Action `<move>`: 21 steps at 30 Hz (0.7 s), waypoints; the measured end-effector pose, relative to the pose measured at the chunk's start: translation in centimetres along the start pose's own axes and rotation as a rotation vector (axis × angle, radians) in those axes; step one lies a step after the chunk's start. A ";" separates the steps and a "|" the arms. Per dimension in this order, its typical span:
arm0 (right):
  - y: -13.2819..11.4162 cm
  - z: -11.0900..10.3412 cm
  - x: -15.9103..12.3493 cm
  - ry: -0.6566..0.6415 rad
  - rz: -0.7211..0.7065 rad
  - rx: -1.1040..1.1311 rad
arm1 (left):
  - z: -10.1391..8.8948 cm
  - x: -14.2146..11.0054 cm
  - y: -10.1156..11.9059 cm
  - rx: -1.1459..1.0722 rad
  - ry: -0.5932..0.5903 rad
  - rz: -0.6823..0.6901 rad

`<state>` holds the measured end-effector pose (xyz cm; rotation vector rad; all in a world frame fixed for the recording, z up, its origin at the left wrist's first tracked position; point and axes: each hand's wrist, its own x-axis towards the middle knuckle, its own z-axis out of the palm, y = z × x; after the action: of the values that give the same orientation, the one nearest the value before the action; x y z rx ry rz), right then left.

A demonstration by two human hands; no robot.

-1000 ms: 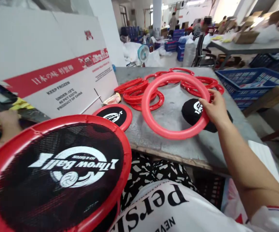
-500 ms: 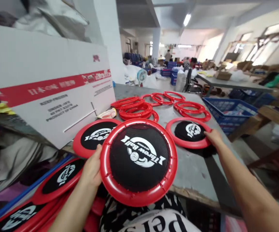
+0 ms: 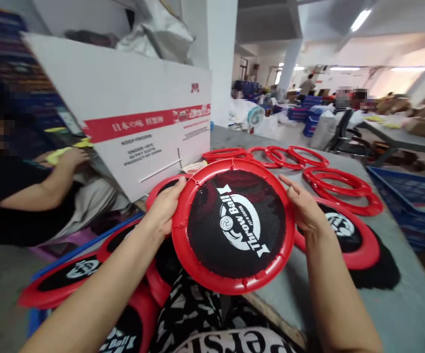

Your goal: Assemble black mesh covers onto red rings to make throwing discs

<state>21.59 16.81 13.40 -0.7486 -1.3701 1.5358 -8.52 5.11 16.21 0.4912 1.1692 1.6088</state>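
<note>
The left hand [image 3: 164, 208] comes up from the lower left on a bare forearm and is closed on the left rim of a red disc [image 3: 233, 224], thumb over the front of the rim and fingers behind it. The right hand [image 3: 304, 210] reaches in from the lower right, palm turned toward the disc, fingers spread and laid along its right rim, gripping it loosely from that side. The disc is held up in the air between the two hands, over the near edge of the grey surface [image 3: 411, 299] and above the person's lap, its face tilted toward the camera. It is round, so it has no long axis; its black mesh centre carries a white logo whose line of writing runs slantwise from upper left to lower right and reads "Throw Ball", upside down from here, around a small ball emblem. Just behind the right hand a second disc [image 3: 348, 235] lies flat on the surface with the same kind of white logo, too blurred to read. Below the near left corner more discs [image 3: 76, 274] are stacked. Farther along the surface lie bare red rings [image 3: 339, 181], several overlapping. At the left edge stands a white carton [image 3: 139, 113] with a red band of white characters and black lines beneath; only "PRODUCT OF CHINA" can be made out. Beside it a co-worker's hand [image 3: 70, 157] rests on something yellow.
</note>
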 end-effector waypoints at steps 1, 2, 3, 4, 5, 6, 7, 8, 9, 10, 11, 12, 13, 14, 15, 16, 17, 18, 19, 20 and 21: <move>0.5 0.5 0.6 -0.019 0.029 0.039 | 0.1 0.1 0.6 0.019 -0.009 0.030; 0.9 0.7 1.2 -0.047 0.065 0.067 | 0.2 0.1 1.1 0.045 -0.017 0.065; 1.2 0.8 1.7 -0.074 0.095 0.086 | 0.2 0.1 1.5 0.083 -0.016 0.106; 1.5 0.9 2.1 -0.089 0.114 0.102 | 0.1 0.1 1.8 0.134 -0.006 0.166; 1.8 0.9 2.5 -0.084 0.116 0.117 | 0.0 0.1 1.8 0.196 0.017 0.255; 2.0 0.9 2.7 -0.067 0.111 0.131 | -0.3 0.0 1.7 0.271 0.055 0.367; 2.1 0.9 2.9 -0.049 0.098 0.143 | -0.7 -0.1 1.4 0.362 0.098 0.487; 2.2 0.9 3.0 -0.033 0.084 0.154 | -1.1 -0.3 1.0 0.466 0.137 0.603; 2.3 0.9 3.1 -0.017 0.067 0.163 | -1.6 -0.6 0.5 0.575 0.162 0.694; 2.4 0.9 3.2 0.002 0.050 0.172 | -2.0 -0.9 0.0 0.679 0.173 0.748; 2.5 0.9 3.2 0.025 0.030 0.180 | -2.2 -1.2 -0.6 0.767 0.182 0.774; 2.6 0.9 3.2 0.052 0.007 0.190 | -2.4 -1.4 -1.1 0.839 0.190 0.791; 2.7 0.8 3.3 0.078 -0.016 0.199 | -2.4 -1.6 -1.5 0.895 0.203 0.805; 2.9 0.8 3.3 0.100 -0.034 0.208 | -2.2 -1.7 -1.8 0.938 0.224 0.826; 3.1 0.8 3.3 0.115 -0.046 0.217 | -2.0 -1.7 -2.0 0.971 0.245 0.850; 3.3 0.9 3.3 0.123 -0.052 0.225 | -1.7 -1.7 -2.0 0.995 0.265 0.874; 3.5 1.1 3.3 0.122 -0.052 0.232 | -1.3 -1.6 -1.9 1.007 0.284 0.890; 3.7 1.3 3.3 0.114 -0.053 0.235 | -1.0 -1.5 -1.7 1.013 0.299 0.892; 3.9 1.6 3.3 0.102 -0.058 0.237 | -0.7 -1.4 -1.4 1.012 0.310 0.887; 4.1 1.9 3.3 0.091 -0.070 0.241 | -0.4 -1.4 -1.1 1.005 0.322 0.877; 4.4 2.2 3.3 0.084 -0.084 0.248 | -0.3 -1.4 -0.8 0.996 0.337 0.867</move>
<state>17.31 19.08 10.02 -0.5880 -1.1106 1.5550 -7.80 3.72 15.67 1.5726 2.2065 1.7264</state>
